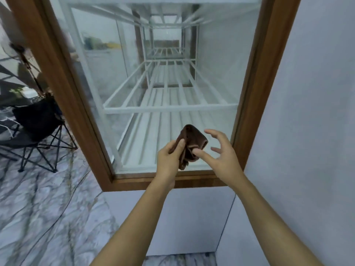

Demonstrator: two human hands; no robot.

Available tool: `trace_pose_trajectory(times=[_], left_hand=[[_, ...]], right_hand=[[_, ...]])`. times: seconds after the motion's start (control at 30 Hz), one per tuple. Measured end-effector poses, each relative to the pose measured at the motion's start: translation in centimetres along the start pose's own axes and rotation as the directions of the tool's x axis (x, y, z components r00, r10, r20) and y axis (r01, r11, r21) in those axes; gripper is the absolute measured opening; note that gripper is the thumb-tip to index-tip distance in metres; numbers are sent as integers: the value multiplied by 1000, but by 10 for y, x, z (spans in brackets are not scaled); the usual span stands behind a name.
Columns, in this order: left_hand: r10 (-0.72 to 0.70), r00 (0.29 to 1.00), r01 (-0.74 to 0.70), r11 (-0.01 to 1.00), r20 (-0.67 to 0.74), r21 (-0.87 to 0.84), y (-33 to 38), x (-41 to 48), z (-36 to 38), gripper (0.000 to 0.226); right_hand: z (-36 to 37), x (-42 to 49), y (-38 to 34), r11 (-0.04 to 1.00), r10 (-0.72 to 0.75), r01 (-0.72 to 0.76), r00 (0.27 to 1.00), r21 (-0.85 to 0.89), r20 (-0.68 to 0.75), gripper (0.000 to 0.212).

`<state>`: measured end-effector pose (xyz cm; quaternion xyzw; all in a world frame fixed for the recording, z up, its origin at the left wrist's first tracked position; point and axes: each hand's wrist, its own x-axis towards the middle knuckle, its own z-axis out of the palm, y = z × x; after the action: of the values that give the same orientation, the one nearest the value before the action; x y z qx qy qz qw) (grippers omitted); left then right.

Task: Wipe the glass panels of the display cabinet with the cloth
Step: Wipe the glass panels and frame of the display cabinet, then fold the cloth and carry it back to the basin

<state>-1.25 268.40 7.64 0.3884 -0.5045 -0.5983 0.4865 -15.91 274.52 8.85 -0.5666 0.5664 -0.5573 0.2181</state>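
From my station I see the cloth (192, 143), dark brown and bunched into a loose wad. The left hand (169, 158) pinches it, with its upper fold standing up and its tail hanging below the fingers. It sits low, just in front of the front glass panel (221, 73), near the bottom rail. The display cabinet (257, 93) stands upright, brown wood framing hazy, streaked glass, with white slatted shelves (169, 108) inside.
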Motion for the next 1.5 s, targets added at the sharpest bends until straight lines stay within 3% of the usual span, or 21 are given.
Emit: trace_pose_trajectory(times=[0.07, 0.17, 0.23, 0.43, 0.47, 0.57, 0.63, 0.73, 0.83, 0.9, 1.1, 1.3, 1.5], left_hand=[[-14, 999, 13, 1000, 51, 24, 31, -11, -22, 37], [-92, 995, 88, 994, 49, 71, 68, -34, -54, 51], [-111, 993, 108, 991, 33, 74, 81, -49, -75, 53], [-103, 964, 99, 995, -244, -28, 96, -84, -129, 50], [-113, 955, 100, 993, -273, -62, 98, -86, -138, 51], [-152, 927, 117, 986, -344, -122, 106, -86, -169, 52], [-174, 899, 130, 982, -402, -136, 111, -83, -193, 54], [-235, 872, 182, 970, -430, -160, 116, -75, -239, 57], [-283, 865, 239, 958, -414, -156, 124, -62, -296, 58], [-286, 869, 247, 958, -404, -146, 133, -48, -337, 56], [-255, 890, 247, 966, -377, -70, 161, 6, -442, 49], [-303, 878, 278, 953, -371, -121, 158, 84, -508, 44], [-396, 865, 361, 918, -307, -168, 145, 193, -561, 41]], right_hand=[[17, 10, -30, 991, 34, -39, 999, 124, 42, 47], [44, 22, -67, 959, 69, -81, 996, 271, 53, 19], [62, 21, -88, 939, 97, -126, 990, 319, 107, 13], [124, 5, -129, 928, 174, -252, 945, 276, 278, 9], [135, 3, -135, 920, 199, -291, 925, 264, 324, 16], [170, -2, -144, 892, 245, -402, 816, 209, 523, 65], [200, -3, -143, 935, 200, -331, 787, 126, 584, 71], [249, 5, -141, 969, 149, -231, 829, 87, 539, 51], [303, 16, -143, 953, 136, -250, 856, 170, 498, 19], [342, 25, -145, 935, 144, -281, 860, 218, 489, 9], [459, 58, -161, 799, 363, -489, 856, 350, 367, 21], [551, 113, -168, 613, 591, -654, 752, 443, 293, 35], [624, 197, -132, 565, 678, -691, 700, 451, 223, 38]])
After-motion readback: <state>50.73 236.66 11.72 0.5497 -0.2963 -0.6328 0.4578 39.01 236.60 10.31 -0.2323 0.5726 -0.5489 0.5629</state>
